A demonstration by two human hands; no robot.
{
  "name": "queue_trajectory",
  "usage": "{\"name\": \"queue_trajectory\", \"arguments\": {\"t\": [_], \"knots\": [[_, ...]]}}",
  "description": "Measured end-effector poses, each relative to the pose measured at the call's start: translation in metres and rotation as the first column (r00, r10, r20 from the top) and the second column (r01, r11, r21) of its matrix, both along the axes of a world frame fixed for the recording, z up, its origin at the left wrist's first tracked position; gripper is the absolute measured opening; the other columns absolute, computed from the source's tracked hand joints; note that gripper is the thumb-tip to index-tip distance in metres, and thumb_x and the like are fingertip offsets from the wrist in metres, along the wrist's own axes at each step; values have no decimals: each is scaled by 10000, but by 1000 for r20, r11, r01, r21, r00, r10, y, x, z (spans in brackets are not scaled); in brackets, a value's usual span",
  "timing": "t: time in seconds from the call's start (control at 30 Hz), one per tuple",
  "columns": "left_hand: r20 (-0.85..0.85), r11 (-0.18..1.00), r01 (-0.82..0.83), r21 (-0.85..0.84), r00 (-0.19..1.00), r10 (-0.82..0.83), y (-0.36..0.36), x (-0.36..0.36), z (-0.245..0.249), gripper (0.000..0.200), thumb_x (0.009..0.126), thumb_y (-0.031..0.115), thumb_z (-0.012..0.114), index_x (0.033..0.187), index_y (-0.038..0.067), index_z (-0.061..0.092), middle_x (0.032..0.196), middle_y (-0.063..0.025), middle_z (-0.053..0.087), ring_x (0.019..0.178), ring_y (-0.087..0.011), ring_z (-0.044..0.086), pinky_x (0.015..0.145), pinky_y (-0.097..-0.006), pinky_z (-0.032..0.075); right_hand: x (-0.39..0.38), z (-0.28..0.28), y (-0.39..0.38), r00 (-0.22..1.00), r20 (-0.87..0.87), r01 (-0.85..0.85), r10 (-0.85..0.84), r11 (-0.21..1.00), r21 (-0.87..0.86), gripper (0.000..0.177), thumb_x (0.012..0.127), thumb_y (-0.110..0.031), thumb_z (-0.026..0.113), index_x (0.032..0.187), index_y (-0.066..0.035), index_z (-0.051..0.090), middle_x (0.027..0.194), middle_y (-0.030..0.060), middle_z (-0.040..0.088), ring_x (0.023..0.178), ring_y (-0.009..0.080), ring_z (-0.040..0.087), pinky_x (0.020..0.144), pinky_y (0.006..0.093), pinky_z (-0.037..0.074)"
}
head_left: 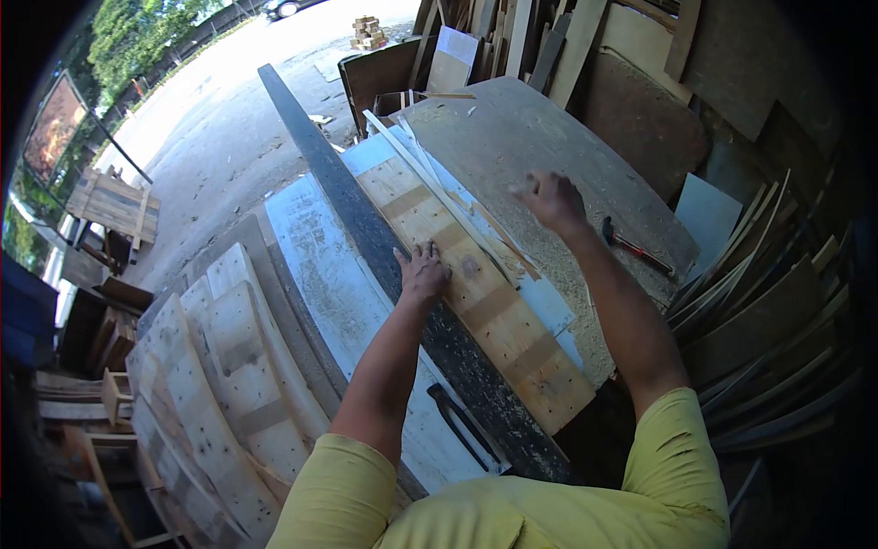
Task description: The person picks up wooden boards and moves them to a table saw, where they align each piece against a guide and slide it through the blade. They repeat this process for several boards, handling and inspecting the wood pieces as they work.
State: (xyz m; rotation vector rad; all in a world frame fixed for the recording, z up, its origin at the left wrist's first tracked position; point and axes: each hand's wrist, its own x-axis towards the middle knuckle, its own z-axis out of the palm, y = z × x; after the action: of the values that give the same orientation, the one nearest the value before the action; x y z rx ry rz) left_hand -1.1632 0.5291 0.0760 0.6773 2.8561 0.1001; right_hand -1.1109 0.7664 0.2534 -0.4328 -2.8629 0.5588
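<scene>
pale board [512,320] and black plank [346,201] lay under our left hand [425,271], fingers apart. our right hand [555,201] curled above the table [521,128] near the hammer [640,252]; whether its fingers met, we couldn't tell.

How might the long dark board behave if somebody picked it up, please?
The long dark board would probably be stiff, since its overhanging far end looks straight. Its great length suggests it may swing or tip if gripped near one end.

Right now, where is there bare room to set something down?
The brown board is open beyond the raised right hand and hammer, though dusty; the white board is free left of the dark beam. It is crowded around the pale strips and curved wooden pieces.
</scene>
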Motion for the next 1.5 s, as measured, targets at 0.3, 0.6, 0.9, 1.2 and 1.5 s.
{"name": "queue_trajectory", "arguments": {"t": [0.3, 0.6, 0.9, 1.2, 1.5], "knots": [[8, 1000, -2, -19, 1000, 2, 2, -1, 0, 674, 928, 384, 442, 1473, 9, 309, 1570, -102, 256, 1437, -326, 248, 1115, -681, 108, 289, -167, 51, 848, 507, 233, -155, 968, -95, 428, 835, -433, 676, 1000, -38, 682, 979, 211, 684, 959, 374, 652, 815, 452, 513], [-35, 999, 33, -43, 999, -35, -2, -1, -1, 642, 949, 423, 420, 1475, 66, 330, 1573, -67, 260, 1449, -287, 231, 1116, -673, 117, 351, -165, 18, 834, 504, 527, -227, 599, -603, 257, 954, -220, 570, 1151, -54, 583, 723, 125, 650, 528, 173, 613, 454, 308, 470], [-85, 995, -16, 94, 996, 24, -7, 8, -3, 656, 956, 478, 364, 1472, 74, 342, 1571, -59, 262, 1453, -273, 217, 1130, -658, 43, 356, -200, 18, 920, 296, 378, -257, 380, -844, 225, 950, -100, 556, 1157, -24, 510, 639, 46, 578, 442, 90, 522, 347, 212, 366], [-83, 992, -29, 124, 996, 39, -15, -23, -3, 645, 957, 455, 363, 1470, 63, 343, 1570, -66, 265, 1454, -292, 212, 1135, -650, 29, 323, -208, 11, 910, 314, 398, -271, 364, -842, 249, 945, -91, 566, 1175, -17, 507, 612, 52, 583, 424, 94, 515, 348, 220, 350], [-123, 989, -30, 147, 991, 49, -24, -59, -9, 628, 966, 442, 367, 1466, 63, 348, 1558, -74, 289, 1449, -294, 226, 1117, -681, 31, 284, -200, 0, 912, 307, 394, -271, 373, -840, 252, 956, -97, 551, 1187, -13, 499, 613, 60, 581, 434, 87, 512, 361, 220, 348]]}}
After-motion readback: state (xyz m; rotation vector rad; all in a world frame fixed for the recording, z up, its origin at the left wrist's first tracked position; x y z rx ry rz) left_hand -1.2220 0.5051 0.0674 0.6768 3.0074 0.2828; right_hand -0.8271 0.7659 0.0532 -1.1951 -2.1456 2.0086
